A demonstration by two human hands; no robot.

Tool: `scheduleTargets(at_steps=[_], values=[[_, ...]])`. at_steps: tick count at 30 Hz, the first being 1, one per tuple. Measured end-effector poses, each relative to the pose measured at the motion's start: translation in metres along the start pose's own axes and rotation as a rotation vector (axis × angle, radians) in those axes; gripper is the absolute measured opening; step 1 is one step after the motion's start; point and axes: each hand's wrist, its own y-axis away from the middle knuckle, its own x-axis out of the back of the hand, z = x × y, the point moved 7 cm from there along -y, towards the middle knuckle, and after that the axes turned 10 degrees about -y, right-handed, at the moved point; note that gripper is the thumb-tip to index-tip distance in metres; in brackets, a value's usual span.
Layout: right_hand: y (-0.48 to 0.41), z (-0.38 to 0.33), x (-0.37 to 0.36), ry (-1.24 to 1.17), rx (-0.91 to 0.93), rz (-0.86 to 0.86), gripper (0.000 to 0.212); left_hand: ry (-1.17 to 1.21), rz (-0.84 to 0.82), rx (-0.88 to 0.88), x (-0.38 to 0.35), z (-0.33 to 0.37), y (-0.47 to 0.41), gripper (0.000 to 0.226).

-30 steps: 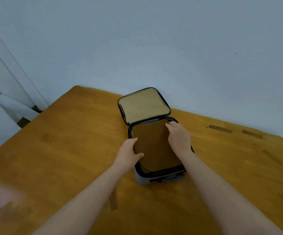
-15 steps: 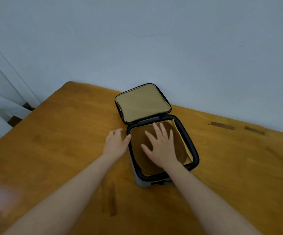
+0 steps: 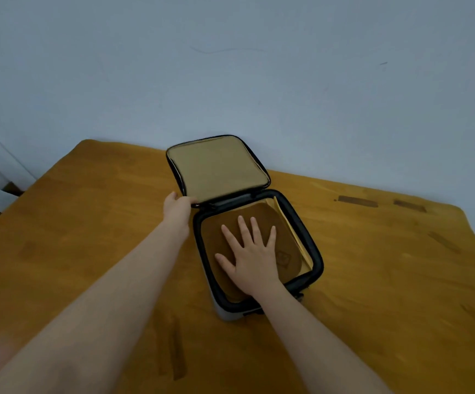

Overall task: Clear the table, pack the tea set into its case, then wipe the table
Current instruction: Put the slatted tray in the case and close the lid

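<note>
Case: the square soft-shell case with grey sides and a black zip rim (image 3: 314, 251) stands open on the orange-brown wooden worktop (image 3: 88, 223), toward the far edge by the wall.
Lid: the beige-lined square lid (image 3: 219, 169) leans back from its hinge on the far side.
Top layer: a brown soft mat with rounded corners (image 3: 261, 214) lies flat inside the case; yellow lining (image 3: 293, 231) shows along its right side.
Right hand (image 3: 252, 258): spread, palm flat, pressing on the mat.
Left hand (image 3: 176, 209): thumb and fingers pinch the lid's lower left corner, near the hinge.
Handling: the mat looks thin and bendable. The lid seems light and swings only on its hinge, so an outer corner gives a good hold. The tea pieces are hidden; I judge them fragile, so close gently.
Direction: the opening faces up, with the hinge away from the person and turned a little to the left. The case is nearly square, so it has no clear long axis.
</note>
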Motion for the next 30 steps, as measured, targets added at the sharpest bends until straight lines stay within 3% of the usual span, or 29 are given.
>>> scheduleTargets(at_steps=[2,7,10,12,15,18,21,25,27,30], values=[[0.000,0.000,0.000,-0.006,0.001,-0.006,0.067,0.018,0.014,-0.071,0.001,0.008,0.005,0.045],[0.002,-0.001,0.002,0.001,0.059,-0.003,0.065,0.000,0.054,-0.148,0.014,0.017,0.010,0.032],[0.009,-0.005,0.018,-0.078,0.097,0.172,0.058,-0.064,0.004,-0.220,0.018,0.022,0.015,0.015],[0.019,0.002,0.040,-0.260,0.028,0.386,0.053,-0.113,-0.035,-0.268,0.021,0.024,0.024,0.013],[0.043,0.042,0.066,-0.587,-0.230,0.647,0.051,-0.236,-0.040,-0.354,0.028,0.022,0.042,0.011],[0.066,0.083,0.082,-0.891,-0.465,0.750,0.051,-0.333,-0.037,-0.425,0.027,0.018,0.057,0.014],[0.087,0.102,0.104,-0.996,-0.461,0.826,0.047,-0.451,-0.005,-0.466,0.026,0.007,0.060,0.022],[0.095,0.113,0.124,-1.003,-0.407,0.832,0.041,-0.810,0.067,-0.635,0.021,0.002,0.073,0.030],[0.089,0.108,0.125,-0.895,-0.362,0.717,0.039,-0.923,0.105,-0.707,0.020,0.000,0.082,0.032],[0.080,0.090,0.114,-0.540,-0.349,0.473,0.037,-1.067,0.116,-0.809,0.015,-0.001,0.090,0.033]])
